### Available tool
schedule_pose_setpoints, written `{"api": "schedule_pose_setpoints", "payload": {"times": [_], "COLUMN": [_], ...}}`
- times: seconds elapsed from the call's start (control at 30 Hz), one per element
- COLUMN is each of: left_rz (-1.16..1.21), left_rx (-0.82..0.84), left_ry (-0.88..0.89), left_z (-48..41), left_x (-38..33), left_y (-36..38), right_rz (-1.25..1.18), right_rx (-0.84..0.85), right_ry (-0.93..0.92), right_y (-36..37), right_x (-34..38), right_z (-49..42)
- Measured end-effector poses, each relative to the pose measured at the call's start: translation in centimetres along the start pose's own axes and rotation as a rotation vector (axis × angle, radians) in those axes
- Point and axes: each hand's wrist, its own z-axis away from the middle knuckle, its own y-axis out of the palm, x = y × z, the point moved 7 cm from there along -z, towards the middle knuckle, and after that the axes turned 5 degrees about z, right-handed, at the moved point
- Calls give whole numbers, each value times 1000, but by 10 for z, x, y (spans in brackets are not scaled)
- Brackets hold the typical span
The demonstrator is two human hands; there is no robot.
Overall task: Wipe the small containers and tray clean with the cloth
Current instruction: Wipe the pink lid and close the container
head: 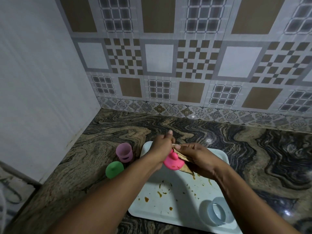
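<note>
A pale tray (177, 206) with brown and green food smears lies on the counter in front of me. Above its far end my left hand (162, 146) grips a bright pink small container (173, 162). My right hand (197, 156) presses a brownish cloth (184, 168) against that container. A light blue container (217, 211) lies on its side on the tray's near right corner. Left of the tray, on the counter, stand a lilac container (124, 152) and a green container (114, 169).
The marbled stone counter (253, 149) runs to a patterned tiled wall (168, 65) at the back and a plain pale wall (33, 81) on the left. A cable lies at the lower left edge.
</note>
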Motion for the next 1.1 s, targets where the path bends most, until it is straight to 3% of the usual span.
{"api": "schedule_pose_setpoints", "payload": {"times": [0.1, 0.2, 0.27, 0.37, 0.43, 0.53, 0.63, 0.73, 0.8, 0.9, 0.97, 1.03, 1.1], "left_rz": [151, 293, 282, 282, 162, 26, 216, 353, 306, 290, 277, 184, 191], "left_rx": [-297, -465, -400, 13, 163, -30, -379, -577, -549, -165, 1, -122, -406], "left_ry": [140, 137, 29, -234, -271, -73, 111, 170, 92, -199, -273, -168, -11], "left_z": [1, -1, -9, -12, -5, -10, -4, 4, 1, -15, -14, -16, -8], "left_x": [-2, 13, 29, 38, 28, 7, -2, 6, 20, 39, 34, 19, 4], "left_y": [-15, -20, -18, -3, 3, -1, -13, -17, -15, -1, 6, 2, -10], "right_rz": [-87, -241, -294, -305, -236, -145, -252, -359, -328, -91, 37, 47, -35], "right_rx": [-120, -245, -269, -198, -148, -148, -267, -370, -383, -366, -348, -363, -464], "right_ry": [-50, -46, -23, 51, 63, 15, -37, -49, -23, 39, 47, 7, -61], "right_y": [8, 17, 19, 15, 12, 10, 13, 17, 13, -6, -13, -8, 1], "right_x": [-5, -22, -29, -31, -22, -5, -4, -22, -30, -29, -19, -10, -11], "right_z": [-1, 2, 8, 14, 12, 6, 3, 3, 5, 7, 5, 0, -1]}}
